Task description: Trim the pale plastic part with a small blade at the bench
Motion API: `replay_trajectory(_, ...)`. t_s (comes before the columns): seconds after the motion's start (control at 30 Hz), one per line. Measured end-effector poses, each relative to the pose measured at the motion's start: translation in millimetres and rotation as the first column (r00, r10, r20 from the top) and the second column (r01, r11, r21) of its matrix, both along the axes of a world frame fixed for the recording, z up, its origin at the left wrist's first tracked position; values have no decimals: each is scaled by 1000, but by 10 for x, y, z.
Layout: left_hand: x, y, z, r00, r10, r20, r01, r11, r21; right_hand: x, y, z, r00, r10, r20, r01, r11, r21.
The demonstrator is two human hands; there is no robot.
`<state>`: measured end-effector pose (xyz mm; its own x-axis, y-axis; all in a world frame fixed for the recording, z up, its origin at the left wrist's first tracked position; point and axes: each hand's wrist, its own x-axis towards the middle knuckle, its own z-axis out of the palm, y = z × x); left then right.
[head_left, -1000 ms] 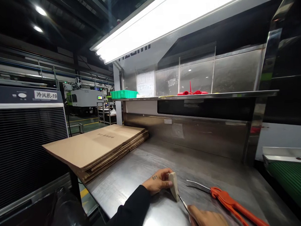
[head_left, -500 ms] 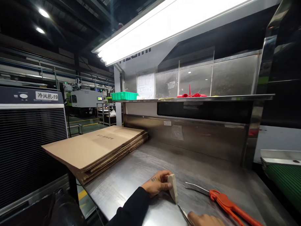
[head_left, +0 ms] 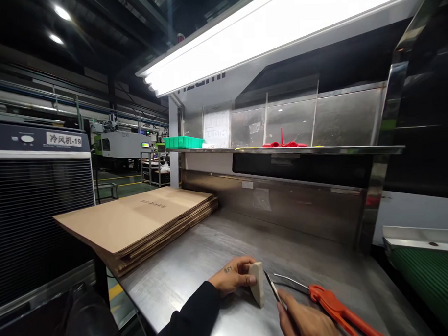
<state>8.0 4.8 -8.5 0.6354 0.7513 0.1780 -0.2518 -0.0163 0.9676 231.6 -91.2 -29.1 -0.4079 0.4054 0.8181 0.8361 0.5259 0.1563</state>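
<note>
- The pale block (head_left: 258, 285) is over the near part of the bench (head_left: 183, 267), long axis close to upright; whether its lower end touches metal is unclear.
- The left hand (head_left: 233, 276) pinches it from the left, thumb in front, fingers partly hidden behind.
- The right hand (head_left: 306, 318), cut off below, grips a slim blade tool (head_left: 274, 290), tip angled up-left beside the block; the palm covers its handle.
- Rightward, an orange air gun (head_left: 327, 301) runs out of frame.
</note>
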Motion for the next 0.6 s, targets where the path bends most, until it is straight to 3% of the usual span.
replay_trajectory(0.6,7,3,6,1000,20,-8,-21,999,-26,54,30,-123,992,43,122,-21,984,-177)
